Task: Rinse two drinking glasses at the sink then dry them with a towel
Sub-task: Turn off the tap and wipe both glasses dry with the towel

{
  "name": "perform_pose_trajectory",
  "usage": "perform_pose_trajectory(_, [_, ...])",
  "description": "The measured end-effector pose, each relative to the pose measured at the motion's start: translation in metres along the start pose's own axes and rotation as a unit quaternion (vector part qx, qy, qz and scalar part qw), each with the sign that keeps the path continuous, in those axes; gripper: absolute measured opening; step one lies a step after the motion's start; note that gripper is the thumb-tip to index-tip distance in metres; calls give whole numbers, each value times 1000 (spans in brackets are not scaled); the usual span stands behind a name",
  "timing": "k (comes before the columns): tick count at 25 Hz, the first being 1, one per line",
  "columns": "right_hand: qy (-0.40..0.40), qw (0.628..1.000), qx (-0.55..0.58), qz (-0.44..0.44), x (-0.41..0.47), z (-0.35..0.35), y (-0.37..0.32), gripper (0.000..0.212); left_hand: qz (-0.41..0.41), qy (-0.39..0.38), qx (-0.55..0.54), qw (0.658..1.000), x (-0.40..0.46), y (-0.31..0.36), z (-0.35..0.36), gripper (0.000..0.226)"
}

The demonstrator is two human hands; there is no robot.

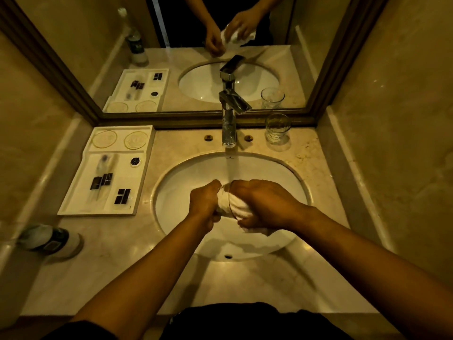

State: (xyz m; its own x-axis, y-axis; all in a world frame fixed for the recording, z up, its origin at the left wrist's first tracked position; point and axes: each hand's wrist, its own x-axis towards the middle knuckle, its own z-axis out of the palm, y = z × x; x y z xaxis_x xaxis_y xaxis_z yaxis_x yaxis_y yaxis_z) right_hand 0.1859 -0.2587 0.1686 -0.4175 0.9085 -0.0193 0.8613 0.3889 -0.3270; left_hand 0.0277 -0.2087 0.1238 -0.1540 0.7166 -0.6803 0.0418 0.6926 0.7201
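Over the white sink basin [282, 173], my left hand [204, 204] grips a clear drinking glass [226, 204] lying on its side. A white towel [241, 207] is stuffed into the glass, and my right hand [264, 204] grips the towel. Most of the glass is hidden by both hands. A second clear glass [277, 130] stands upright on the counter, right of the chrome faucet [230, 114]. Water runs from the faucet in a stream that falls just behind my hands.
A white amenity tray [107, 173] with small dark packets sits on the counter at the left. A plastic bottle [49, 239] stands near the front left corner. A framed mirror [196, 57] backs the marble counter [245, 278]; walls close in on both sides.
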Motion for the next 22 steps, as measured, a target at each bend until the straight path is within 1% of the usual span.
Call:
perform_pose_trajectory(1, [-8,997,-56,-60,-1,1,2,75,-49,-54,14,997,2,-2,-3,17])
perform_pose_trajectory(2, [-12,988,-107,-112,-2,2,3,76,-93,-119,24,988,4,-4,-6,21])
perform_pose_trajectory(3, [-12,977,-145,-153,-1,2,5,79,-135,-179,22,974,6,-6,-10,26])
perform_pose_trajectory(4, [-10,968,-174,-181,0,2,9,81,-174,-223,7,959,8,-9,-14,32])
perform_pose_trajectory(6, [22,957,-205,-203,3,-3,17,80,-217,-266,-37,938,17,-14,-22,39])
perform_pose_trajectory(7, [48,958,-207,-191,3,-6,22,79,-224,-276,-74,932,21,-16,-25,39])
perform_pose_trajectory(8, [76,967,-191,-151,3,-10,29,78,-222,-279,-124,926,23,-19,-28,37])
perform_pose_trajectory(9, [110,979,-155,-78,1,-13,36,79,-210,-266,-182,923,24,-20,-30,36])
perform_pose_trajectory(10, [146,985,-90,30,-1,-14,42,80,-185,-238,-242,923,25,-22,-32,36])
perform_pose_trajectory(11, [191,970,20,152,-5,-11,47,80,-148,-203,-294,922,25,-23,-33,39])
perform_pose_trajectory(12, [231,922,166,263,-9,-4,49,77,-108,-172,-332,921,24,-23,-32,44])
perform_pose_trajectory(13, [252,848,324,334,-13,6,47,74,-72,-150,-350,922,22,-21,-29,49])
perform_pose_trajectory(14, [254,771,467,350,-16,17,40,72,-43,-144,-350,925,17,-18,-24,53])
perform_pose_trajectory(16, [218,628,687,293,-20,40,23,73,7,-152,-318,936,4,-13,-11,63])
perform_pose_trajectory(17, [194,545,771,266,-21,47,12,74,36,-155,-292,943,-3,-13,-5,70])
perform_pose_trajectory(18, [166,447,841,256,-21,48,3,72,72,-159,-259,950,-9,-15,-1,79])
perform_pose_trajectory(19, [143,359,887,251,-20,45,-3,63,110,-166,-213,957,-13,-17,2,87])
perform_pose_trajectory(20, [139,311,908,243,-21,41,-7,52,151,-176,-162,959,-17,-18,2,94])
perform_pose_trajectory(21, [153,288,920,217,-22,36,-9,44,189,-192,-116,956,-20,-18,0,97])
perform_pose_trajectory(22, [181,292,916,206,-25,31,-8,41,221,-212,-74,949,-20,-17,-3,97])
